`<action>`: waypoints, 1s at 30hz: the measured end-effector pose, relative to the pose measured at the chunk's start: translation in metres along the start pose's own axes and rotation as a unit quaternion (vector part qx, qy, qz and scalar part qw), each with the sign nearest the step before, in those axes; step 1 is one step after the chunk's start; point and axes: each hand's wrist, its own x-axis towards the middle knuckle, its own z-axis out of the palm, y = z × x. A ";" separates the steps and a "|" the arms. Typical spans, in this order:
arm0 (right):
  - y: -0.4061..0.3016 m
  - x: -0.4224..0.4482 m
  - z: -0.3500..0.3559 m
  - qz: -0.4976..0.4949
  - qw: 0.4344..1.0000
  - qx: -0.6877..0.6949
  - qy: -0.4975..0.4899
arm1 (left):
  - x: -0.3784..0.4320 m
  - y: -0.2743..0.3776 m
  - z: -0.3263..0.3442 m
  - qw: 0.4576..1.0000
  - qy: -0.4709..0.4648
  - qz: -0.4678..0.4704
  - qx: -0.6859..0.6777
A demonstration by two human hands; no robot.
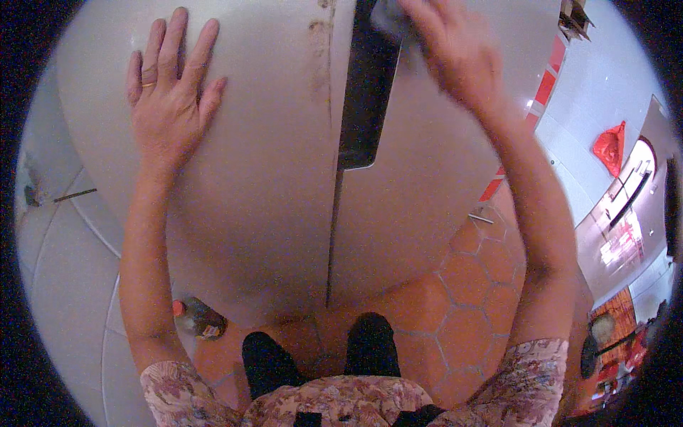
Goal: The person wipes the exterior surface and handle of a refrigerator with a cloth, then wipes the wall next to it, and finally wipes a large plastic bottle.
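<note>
Before me stand two large pale panels, a left one [245,176] and a right one [400,213], split by a narrow dark seam. They look like double doors. Flat on the left panel rests my left hand [173,101], fingers spread and holding nothing, with a ring on one finger. My right hand [464,58], blurred, is at the top of the right panel. In its fingers is a soft grey thing [388,18], perhaps a cloth, partly cut off by the frame. It overlaps a long black inset [368,101] beside the seam. Brown stains [320,42] mark the left panel's edge.
A bottle with a red cap [205,320] is on the floor at lower left. Orange hexagonal tiles [469,304] lie below, near my dark shoes [373,344]. Red and white stripes [545,88] run along the right, beyond which is a crumpled red bag [611,149].
</note>
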 end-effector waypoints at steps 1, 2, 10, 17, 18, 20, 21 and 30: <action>0.011 0.025 0.001 0.008 0.999 -0.003 0.051 | 0.005 0.003 0.000 1.000 0.012 0.013 -0.004; 0.024 0.038 0.001 0.008 0.997 -0.074 -0.028 | 0.006 0.005 0.002 0.999 0.018 0.026 -0.004; 0.010 0.055 0.010 -0.086 0.910 -0.227 -0.337 | 0.023 0.032 0.026 1.000 -0.007 0.006 0.018; -0.056 0.007 0.042 -0.157 0.831 -0.194 -0.497 | 0.026 0.029 0.049 0.995 -0.048 -0.005 0.084; -0.061 -0.006 0.045 -0.143 0.858 -0.165 -0.464 | 0.033 0.026 0.047 0.995 -0.051 -0.004 0.085; -0.070 -0.033 0.050 -0.128 0.882 -0.137 -0.432 | 0.045 0.027 0.045 0.998 -0.037 0.017 0.052; -0.077 -0.046 0.051 -0.110 0.902 -0.103 -0.405 | 0.047 0.030 0.046 0.998 -0.038 0.018 0.050; -0.093 -0.086 0.037 0.123 0.907 0.215 -0.340 | 0.039 0.033 0.057 1.000 -0.015 0.015 0.023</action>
